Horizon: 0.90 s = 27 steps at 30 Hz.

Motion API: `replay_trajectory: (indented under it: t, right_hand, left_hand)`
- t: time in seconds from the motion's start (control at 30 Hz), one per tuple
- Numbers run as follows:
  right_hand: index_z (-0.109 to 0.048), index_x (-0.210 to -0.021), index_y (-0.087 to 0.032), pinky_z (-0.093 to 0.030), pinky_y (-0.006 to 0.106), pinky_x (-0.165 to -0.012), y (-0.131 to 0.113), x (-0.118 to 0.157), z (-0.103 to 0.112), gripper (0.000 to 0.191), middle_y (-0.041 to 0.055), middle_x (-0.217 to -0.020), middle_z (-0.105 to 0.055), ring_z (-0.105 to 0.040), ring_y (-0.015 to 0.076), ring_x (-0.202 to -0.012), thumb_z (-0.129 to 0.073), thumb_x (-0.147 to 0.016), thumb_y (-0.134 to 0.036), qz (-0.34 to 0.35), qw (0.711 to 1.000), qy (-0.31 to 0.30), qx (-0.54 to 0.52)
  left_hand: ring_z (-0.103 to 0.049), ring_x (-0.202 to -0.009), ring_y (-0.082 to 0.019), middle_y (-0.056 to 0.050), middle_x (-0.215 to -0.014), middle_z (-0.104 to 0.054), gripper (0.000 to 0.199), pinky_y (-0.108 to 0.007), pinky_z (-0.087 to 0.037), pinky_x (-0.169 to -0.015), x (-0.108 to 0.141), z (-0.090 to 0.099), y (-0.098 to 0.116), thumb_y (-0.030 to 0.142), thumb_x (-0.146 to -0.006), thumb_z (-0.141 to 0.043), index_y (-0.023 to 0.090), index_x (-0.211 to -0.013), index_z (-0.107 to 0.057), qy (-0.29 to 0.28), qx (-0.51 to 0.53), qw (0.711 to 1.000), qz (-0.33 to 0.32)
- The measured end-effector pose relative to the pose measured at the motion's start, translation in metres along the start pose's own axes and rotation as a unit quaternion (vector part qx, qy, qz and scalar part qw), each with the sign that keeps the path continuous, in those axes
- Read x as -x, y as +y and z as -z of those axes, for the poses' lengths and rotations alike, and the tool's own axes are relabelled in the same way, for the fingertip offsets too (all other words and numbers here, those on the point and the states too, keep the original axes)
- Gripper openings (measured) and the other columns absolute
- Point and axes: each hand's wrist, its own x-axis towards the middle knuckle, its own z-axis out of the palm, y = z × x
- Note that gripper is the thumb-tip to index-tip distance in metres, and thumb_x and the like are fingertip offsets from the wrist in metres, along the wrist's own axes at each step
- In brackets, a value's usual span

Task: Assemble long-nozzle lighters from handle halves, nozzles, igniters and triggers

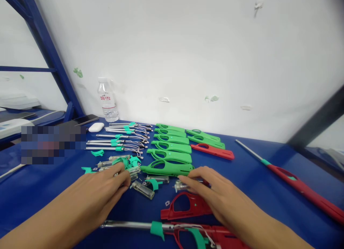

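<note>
Hands (114, 182) among clear cartridges (143, 190)

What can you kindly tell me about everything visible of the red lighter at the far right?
The lighter lies slantwise on the blue table, rod tip toward the wall, its other end reaching the picture's right edge. A slim, silvery, metallic-looking rod meets a teal collar. The red, plastic-looking body has a long opening with a teal piece in it. Only the table visibly touches it.

Rod row (110, 136) left of handle shells (176, 147)
</note>
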Motion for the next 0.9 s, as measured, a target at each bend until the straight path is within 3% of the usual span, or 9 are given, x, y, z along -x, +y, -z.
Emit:
replay_trajectory:
  t: [0.1,0.23,0.37,0.57,0.7,0.9]
  right_hand:
    - [-0.056,-0.161,-0.027,-0.069,0.04,-0.104,-0.004,-0.004,0.005,0.072,0.0093,-0.142,-0.079,-0.078,0.0256,-0.125,-0.047,-0.102,0.014,-0.001,0.999,-0.002,-0.038]
    - [-0.059,-0.153,-0.027,-0.068,0.04,-0.098,-0.01,-0.009,0.005,0.058,0.0044,-0.129,-0.084,-0.078,0.0256,-0.114,-0.055,-0.109,0.01,0.012,0.999,0.014,-0.035]
    - [-0.06,-0.155,-0.025,-0.066,0.04,-0.095,-0.015,-0.011,0.002,0.055,0.0049,-0.13,-0.086,-0.078,0.0253,-0.109,-0.052,-0.111,0.008,0.027,0.998,0.049,-0.006]
    - [-0.064,-0.154,-0.018,-0.061,0.036,-0.092,-0.024,-0.016,0.011,0.04,0.0039,-0.12,-0.088,-0.079,0.0207,-0.103,-0.036,-0.128,-0.008,0.082,0.993,0.078,0.043]
    - [-0.067,-0.15,-0.016,-0.056,0.036,-0.086,-0.028,-0.018,0.014,0.045,0.0027,-0.112,-0.087,-0.078,0.0194,-0.095,-0.025,-0.133,-0.017,0.092,0.99,0.089,0.063]
    - [-0.068,-0.15,-0.016,-0.054,0.036,-0.09,-0.028,-0.02,0.01,0.045,0.0012,-0.108,-0.085,-0.076,0.0196,-0.092,-0.026,-0.133,-0.018,0.098,0.989,0.091,0.067]
  left_hand:
    - [-0.086,-0.071,-0.026,-0.003,-0.092,-0.088,0.042,-0.037,-0.057,-0.059,-0.005,0.008,0.007,0.033,-0.113,-0.045,0.03,-0.095,-0.082,0.027,0.007,0.999,-0.03]
    - [-0.085,-0.068,-0.015,0.009,-0.086,-0.087,0.032,-0.024,-0.06,-0.063,-0.013,0.013,0.022,0.027,-0.113,-0.056,0.033,-0.097,-0.084,0.116,0.105,0.986,-0.062]
    - [-0.091,-0.087,-0.014,0.008,-0.099,-0.092,0.035,-0.016,-0.067,-0.08,-0.016,0.001,0.044,0.028,-0.122,-0.058,0.033,-0.104,-0.087,0.158,0.176,0.967,-0.092]
    - [-0.088,-0.085,-0.007,0.008,-0.099,-0.091,0.026,-0.007,-0.064,-0.082,-0.015,-0.016,0.068,0.016,-0.119,-0.065,0.03,-0.11,-0.085,0.226,0.234,0.938,-0.12]
    - [-0.078,-0.063,-0.003,0.014,-0.09,-0.087,0.02,-0.003,-0.053,-0.056,-0.015,-0.017,0.076,0.018,-0.114,-0.07,0.032,-0.106,-0.081,0.224,0.282,0.929,-0.084]
    - [-0.076,-0.065,-0.003,0.015,-0.096,-0.086,0.02,-0.004,-0.052,-0.057,-0.008,-0.027,0.075,0.017,-0.113,-0.07,0.035,-0.111,-0.078,0.189,0.298,0.932,-0.075]
